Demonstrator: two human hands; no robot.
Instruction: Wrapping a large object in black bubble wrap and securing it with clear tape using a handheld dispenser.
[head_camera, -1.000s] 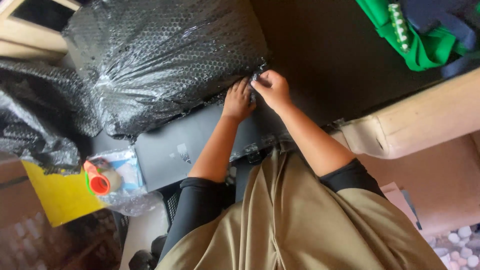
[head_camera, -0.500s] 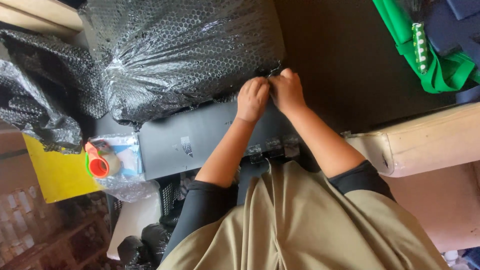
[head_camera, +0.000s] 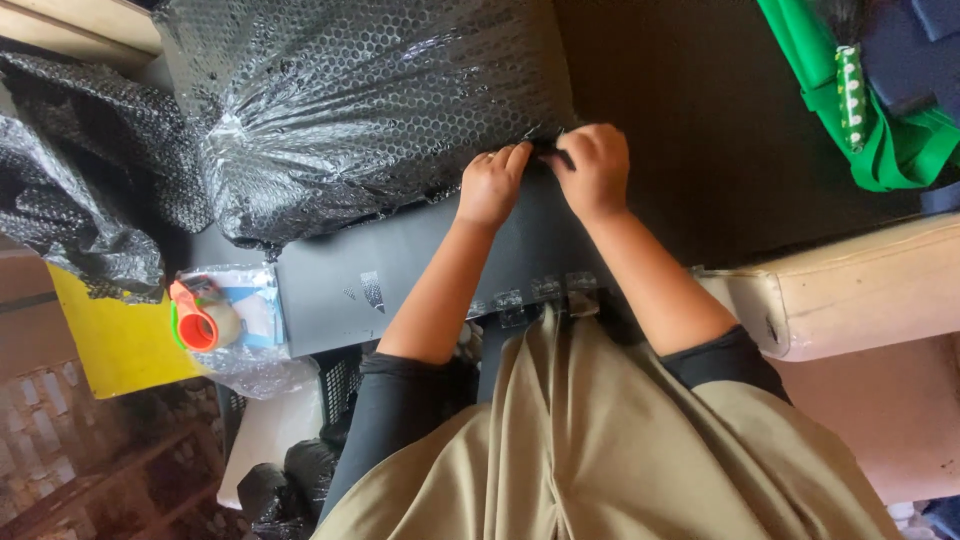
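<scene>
A large bundle wrapped in black bubble wrap lies on a dark flat board in front of me. My left hand pinches the wrap's lower right corner with curled fingers. Just to its right, my right hand is closed on a dark strip of the same wrap edge, which is stretched between the two hands. Both forearms reach up from black sleeves over my tan garment.
An orange and green tape dispenser lies on a clear plastic bag at the left, beside a yellow sheet. More loose black bubble wrap is piled at far left. Green fabric sits top right, and a beige padded edge runs along the right.
My hands have drawn slightly apart. The right hand shifted to the right, pulling the dark wrap edge taut, while the left stayed at the corner. The view shifted a little.
</scene>
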